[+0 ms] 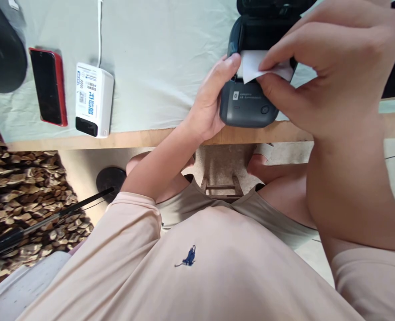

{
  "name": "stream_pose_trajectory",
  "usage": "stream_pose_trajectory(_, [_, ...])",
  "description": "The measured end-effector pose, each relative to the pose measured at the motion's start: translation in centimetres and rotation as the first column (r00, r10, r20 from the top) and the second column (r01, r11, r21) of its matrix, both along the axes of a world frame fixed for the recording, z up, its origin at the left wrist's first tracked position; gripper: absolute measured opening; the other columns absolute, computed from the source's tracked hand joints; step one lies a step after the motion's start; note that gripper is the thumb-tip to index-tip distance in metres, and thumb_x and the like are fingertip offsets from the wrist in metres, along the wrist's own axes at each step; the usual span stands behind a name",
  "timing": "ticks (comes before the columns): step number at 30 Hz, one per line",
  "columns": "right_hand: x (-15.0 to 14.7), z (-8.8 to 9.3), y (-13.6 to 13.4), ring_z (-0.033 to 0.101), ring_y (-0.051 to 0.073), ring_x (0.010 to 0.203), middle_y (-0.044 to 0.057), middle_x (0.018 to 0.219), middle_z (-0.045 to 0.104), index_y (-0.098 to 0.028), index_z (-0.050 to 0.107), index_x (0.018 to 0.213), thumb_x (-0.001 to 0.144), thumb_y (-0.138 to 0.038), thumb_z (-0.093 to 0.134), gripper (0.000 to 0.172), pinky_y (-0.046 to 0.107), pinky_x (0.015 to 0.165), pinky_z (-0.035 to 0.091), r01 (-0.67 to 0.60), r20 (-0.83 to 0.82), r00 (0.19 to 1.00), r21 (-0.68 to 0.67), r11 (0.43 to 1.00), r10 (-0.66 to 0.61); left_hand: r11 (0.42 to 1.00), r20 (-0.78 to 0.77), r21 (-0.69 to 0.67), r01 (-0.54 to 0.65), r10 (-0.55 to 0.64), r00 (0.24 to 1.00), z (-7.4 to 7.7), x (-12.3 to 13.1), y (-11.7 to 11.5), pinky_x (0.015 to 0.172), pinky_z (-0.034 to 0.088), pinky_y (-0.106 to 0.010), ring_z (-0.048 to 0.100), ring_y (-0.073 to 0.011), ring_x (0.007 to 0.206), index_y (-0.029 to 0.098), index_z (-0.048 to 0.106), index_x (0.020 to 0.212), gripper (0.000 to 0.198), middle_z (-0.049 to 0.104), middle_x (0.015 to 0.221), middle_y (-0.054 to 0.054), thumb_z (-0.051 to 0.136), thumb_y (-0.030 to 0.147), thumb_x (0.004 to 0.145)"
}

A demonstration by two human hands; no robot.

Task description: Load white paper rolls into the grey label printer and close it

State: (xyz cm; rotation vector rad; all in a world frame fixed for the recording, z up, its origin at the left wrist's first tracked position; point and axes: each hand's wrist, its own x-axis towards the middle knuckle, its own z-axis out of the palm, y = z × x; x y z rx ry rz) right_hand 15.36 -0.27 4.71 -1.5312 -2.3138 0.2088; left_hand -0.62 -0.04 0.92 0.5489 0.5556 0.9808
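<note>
A dark grey label printer (247,109) lies at the table's front edge, its lid (275,6) tipped back. My left hand (213,96) is wrapped around the printer's left side, with the thumb on the rim of its paper bay. Between the thumb and forefinger of my right hand (331,67) is the end of a white paper strip (252,64), which comes out of the bay. Most of the paper roll inside is hidden by my right hand and the strip. The power button and white print show on the printer's front.
Left on the cloth-covered table (157,53) are a white power bank (93,100) with a cable, a red-cased phone (48,87) and a dark rounded object (2,49). Below stand a black pole base (111,183) and stacked firewood (23,187). A black item lies far right.
</note>
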Motion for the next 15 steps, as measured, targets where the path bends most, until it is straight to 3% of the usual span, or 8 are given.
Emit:
stream_pose_trajectory(5, [-0.1, -0.5, -0.1, 0.049, 0.007, 0.104, -0.009, 0.091, 0.055, -0.035, 0.059, 0.092, 0.075, -0.053, 0.039, 0.032, 0.036, 0.096, 0.039, -0.08, -0.056, 0.995, 0.008, 0.997, 0.081, 1.0, -0.048, 0.019, 0.001, 0.0, 0.999, 0.0, -0.2, 0.0, 0.07, 0.049, -0.026, 0.06, -0.0109, 0.074, 0.024, 0.052, 0.079, 0.003, 0.059, 0.072, 0.0, 0.049, 0.023, 0.08])
stream_pose_trajectory(9, [-0.4, -1.0, -0.2, 0.049, 0.001, 0.095, -0.006, 0.086, 0.055, -0.024, 0.059, 0.091, 0.078, -0.048, 0.038, 0.035, 0.027, 0.096, 0.039, -0.09, -0.211, 0.971, 0.12, 0.989, 0.114, 1.0, -0.095, -0.01, -0.013, 0.011, 0.995, 0.1, -0.2, -0.1, 0.073, 0.05, -0.028, 0.061, -0.0129, 0.075, 0.025, 0.055, 0.079, 0.008, 0.063, 0.077, 0.001, 0.056, 0.018, 0.075])
stream_pose_trajectory(13, [-0.8, -1.7, 0.0, 0.047, 0.0, 0.086, 0.001, 0.086, 0.052, -0.013, 0.057, 0.09, 0.082, -0.045, 0.033, 0.041, 0.02, 0.081, 0.037, 0.165, -0.445, 0.893, 0.172, 0.971, -0.073, 0.987, -0.157, -0.163, -0.005, -0.021, 0.987, 0.0, -0.3, -0.1, 0.078, 0.049, -0.03, 0.062, -0.0209, 0.092, 0.027, 0.058, 0.085, 0.015, 0.068, 0.084, -0.001, 0.057, 0.016, 0.074])
stream_pose_trajectory(15, [-0.9, -2.0, 0.4, 0.047, 0.0, 0.083, 0.003, 0.091, 0.051, -0.011, 0.054, 0.098, 0.082, -0.045, 0.033, 0.043, 0.018, 0.073, 0.036, 0.29, -0.509, 0.84, 0.124, 0.949, -0.19, 0.988, -0.165, -0.152, 0.001, -0.026, 0.986, -0.2, -0.4, -0.1, 0.077, 0.049, -0.029, 0.063, -0.0197, 0.088, 0.027, 0.058, 0.085, 0.018, 0.068, 0.081, 0.0, 0.059, 0.014, 0.072])
